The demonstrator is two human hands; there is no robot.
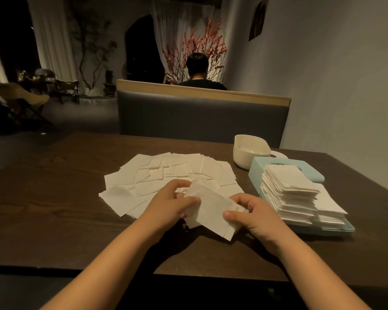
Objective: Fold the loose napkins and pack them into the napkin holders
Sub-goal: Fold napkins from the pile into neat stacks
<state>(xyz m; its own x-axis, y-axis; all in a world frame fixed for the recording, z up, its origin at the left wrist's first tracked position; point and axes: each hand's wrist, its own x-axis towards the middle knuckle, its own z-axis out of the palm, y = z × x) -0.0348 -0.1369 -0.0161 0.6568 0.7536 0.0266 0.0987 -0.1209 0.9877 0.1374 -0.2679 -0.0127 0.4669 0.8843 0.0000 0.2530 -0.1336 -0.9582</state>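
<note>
Lying at ten o'clock on the table, loose napkins spread flat. Left hand and right hand pinch one napkin at centre. At three o'clock, folded napkins fill a blue holder; a cream holder stands at one o'clock.

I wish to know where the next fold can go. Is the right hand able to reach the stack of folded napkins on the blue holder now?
Probably yes. The stack of folded napkins lies just beside the right hand with nothing between them, but that hand and the left hand both grip a napkin.
</note>
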